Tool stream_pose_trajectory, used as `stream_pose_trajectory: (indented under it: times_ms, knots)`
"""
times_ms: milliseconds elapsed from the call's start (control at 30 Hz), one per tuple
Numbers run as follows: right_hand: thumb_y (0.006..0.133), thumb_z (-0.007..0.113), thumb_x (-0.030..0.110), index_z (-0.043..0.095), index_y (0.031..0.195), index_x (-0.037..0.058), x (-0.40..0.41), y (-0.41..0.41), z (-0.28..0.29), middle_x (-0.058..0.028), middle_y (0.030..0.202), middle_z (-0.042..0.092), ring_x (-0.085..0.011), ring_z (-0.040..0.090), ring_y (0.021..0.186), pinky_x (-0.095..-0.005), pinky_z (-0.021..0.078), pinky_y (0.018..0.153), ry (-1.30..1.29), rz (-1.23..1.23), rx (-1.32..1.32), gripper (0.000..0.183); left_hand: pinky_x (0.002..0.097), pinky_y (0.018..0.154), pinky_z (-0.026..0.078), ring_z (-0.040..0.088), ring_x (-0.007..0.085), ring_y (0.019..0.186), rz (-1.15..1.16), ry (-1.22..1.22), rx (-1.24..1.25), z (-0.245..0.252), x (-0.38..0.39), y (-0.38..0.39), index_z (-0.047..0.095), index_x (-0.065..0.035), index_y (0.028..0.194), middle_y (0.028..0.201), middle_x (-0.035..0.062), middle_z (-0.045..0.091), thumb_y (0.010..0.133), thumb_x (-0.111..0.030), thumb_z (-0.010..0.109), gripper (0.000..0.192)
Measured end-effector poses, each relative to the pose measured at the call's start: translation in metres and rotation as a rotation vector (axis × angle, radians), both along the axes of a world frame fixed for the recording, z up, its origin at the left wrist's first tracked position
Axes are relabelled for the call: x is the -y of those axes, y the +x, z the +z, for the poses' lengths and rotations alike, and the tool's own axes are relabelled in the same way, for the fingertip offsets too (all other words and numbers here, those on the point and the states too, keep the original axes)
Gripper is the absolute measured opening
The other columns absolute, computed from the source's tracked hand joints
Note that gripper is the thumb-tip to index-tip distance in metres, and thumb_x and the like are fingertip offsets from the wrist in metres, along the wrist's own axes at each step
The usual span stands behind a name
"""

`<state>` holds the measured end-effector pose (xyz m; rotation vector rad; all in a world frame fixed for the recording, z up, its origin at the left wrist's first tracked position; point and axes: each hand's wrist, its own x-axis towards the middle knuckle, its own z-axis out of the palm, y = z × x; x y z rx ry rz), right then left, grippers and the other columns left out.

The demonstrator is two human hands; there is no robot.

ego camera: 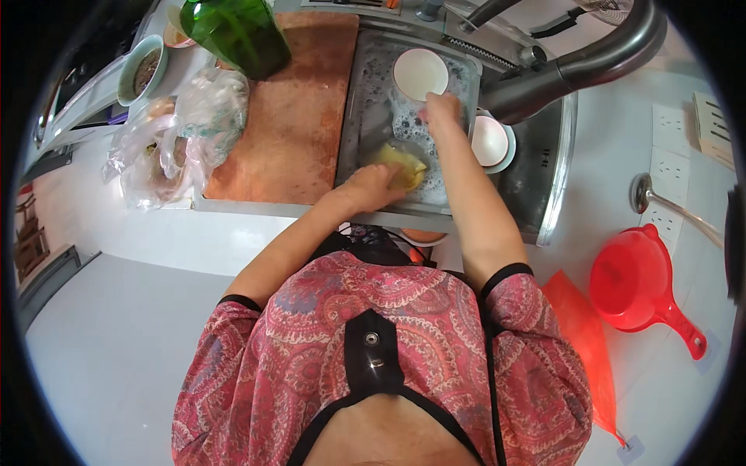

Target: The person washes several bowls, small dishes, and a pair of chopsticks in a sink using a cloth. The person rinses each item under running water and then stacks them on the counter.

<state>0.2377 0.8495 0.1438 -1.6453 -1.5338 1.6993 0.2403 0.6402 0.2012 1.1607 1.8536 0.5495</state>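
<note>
Over the sink basin (373, 110) full of suds, my right hand (441, 110) grips the near rim of a white bowl (421, 74). The bowl is tilted so that its inside faces me. Lower down and to the left, my left hand (376, 186) is closed on a yellow cloth (402, 160), partly sunk in the soapy water and a little blurred. Some of the fingers of both hands are hidden. To the right of the basin, a small white bowl (488, 141) rests in a pale blue bowl (510, 154).
A wooden board (291, 134) lies left of the basin, with a green bottle (239, 41) and plastic bags (192, 134) around it. A dark faucet (542, 87) arches at the right. A red plastic dipper (632, 279) and a metal ladle (670, 204) hang on the right wall.
</note>
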Motion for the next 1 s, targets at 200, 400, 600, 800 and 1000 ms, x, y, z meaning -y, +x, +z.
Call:
stream_pose_trajectory:
  times_ms: [200, 400, 600, 800, 1000]
  knots:
    - [0.078, 0.054, -0.001, 0.055, 0.104, -0.0018, -0.006, 0.017, -0.02, -0.0163, 0.088, 0.061, -0.0256, 0.062, 0.067, -0.037, 0.0512, 0.053, -0.291, 0.111, -0.146, 0.026, 0.0377, 0.093, 0.043, 0.052, 0.037, 0.111, 0.517, 0.178, 0.124, -0.015, -0.006, -0.012, 0.034, 0.0059, 0.132, 0.122, 0.0286, 0.049, 0.075, -0.031, 0.07, 0.077]
    - [0.08, 0.058, 0.005, 0.055, 0.111, -0.0003, 0.026, 0.039, 0.007, -0.0112, 0.101, 0.061, -0.0225, 0.062, 0.084, -0.0338, 0.0497, 0.071, -0.48, 0.327, -0.404, 0.031, 0.0393, 0.098, 0.037, 0.042, 0.0368, 0.119, 0.66, 0.378, -0.136, 0.026, -0.033, -0.03, 0.03, 0.0015, 0.134, 0.128, 0.0262, 0.042, 0.069, -0.029, 0.073, 0.084]
    - [0.079, 0.066, 0.016, 0.056, 0.113, -0.0014, 0.044, 0.061, 0.03, -0.0085, 0.104, 0.062, -0.0188, 0.058, 0.092, -0.0303, 0.0457, 0.08, -0.278, 0.6, -0.301, 0.04, 0.044, 0.091, 0.041, 0.05, 0.0388, 0.108, 0.704, 0.503, -0.214, 0.027, -0.027, -0.045, 0.034, -0.0047, 0.13, 0.117, 0.0261, 0.049, 0.075, -0.007, 0.056, 0.059]
    - [0.063, 0.075, 0.022, 0.056, 0.116, 0.0, 0.062, 0.103, 0.026, -0.0157, 0.111, 0.06, -0.0261, 0.056, 0.104, -0.0333, 0.0433, 0.091, 0.279, 1.302, 0.117, 0.06, 0.0455, 0.088, 0.043, 0.054, 0.0406, 0.102, 0.654, 0.257, -0.101, 0.037, -0.027, -0.042, 0.036, -0.0066, 0.129, 0.113, 0.0259, 0.054, 0.078, -0.007, 0.052, 0.054]
    - [0.071, 0.069, 0.02, 0.063, 0.093, -0.0016, 0.06, 0.108, 0.019, -0.0217, 0.096, 0.063, -0.0344, 0.061, 0.093, -0.0425, 0.0482, 0.082, 0.563, 1.353, 0.719, 0.032, 0.0451, 0.088, 0.043, 0.053, 0.0426, 0.103, 0.701, 0.307, -0.098, 0.018, -0.034, -0.042, 0.037, -0.0125, 0.13, 0.111, 0.0257, 0.054, 0.083, -0.02, 0.054, 0.05]
